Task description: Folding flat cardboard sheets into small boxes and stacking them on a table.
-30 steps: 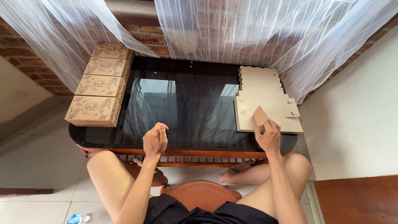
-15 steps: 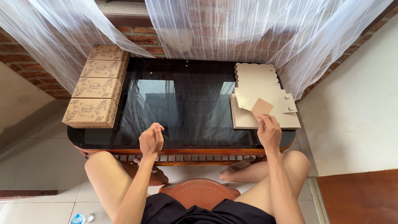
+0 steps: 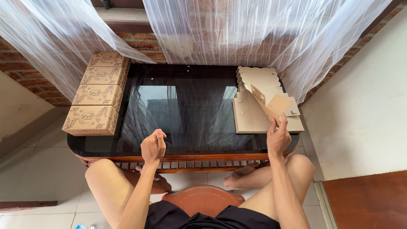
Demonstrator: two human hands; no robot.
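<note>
Table top (image 3: 186,110): dark glass, glossy, mirrors the curtain. Table frame (image 3: 190,159): reddish varnished wood, slight sheen. Flat box blanks (image 3: 254,116), right: matt tan cardboard, smooth; the lifted blank (image 3: 271,104) is the same stock. Folded boxes (image 3: 95,91), left: matt brown card with printed pattern. Curtain (image 3: 237,29): sheer white netting. Far wall (image 3: 140,44): rough brick. Floor (image 3: 38,169): pale tile, smooth.

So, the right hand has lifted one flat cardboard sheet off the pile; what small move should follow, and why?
Probably bring the sheet toward the middle of the glass table, where the left hand hovers empty. The right hand pinches only its lower edge, so it hangs tilted above the pile; a second grip would steady it.
</note>
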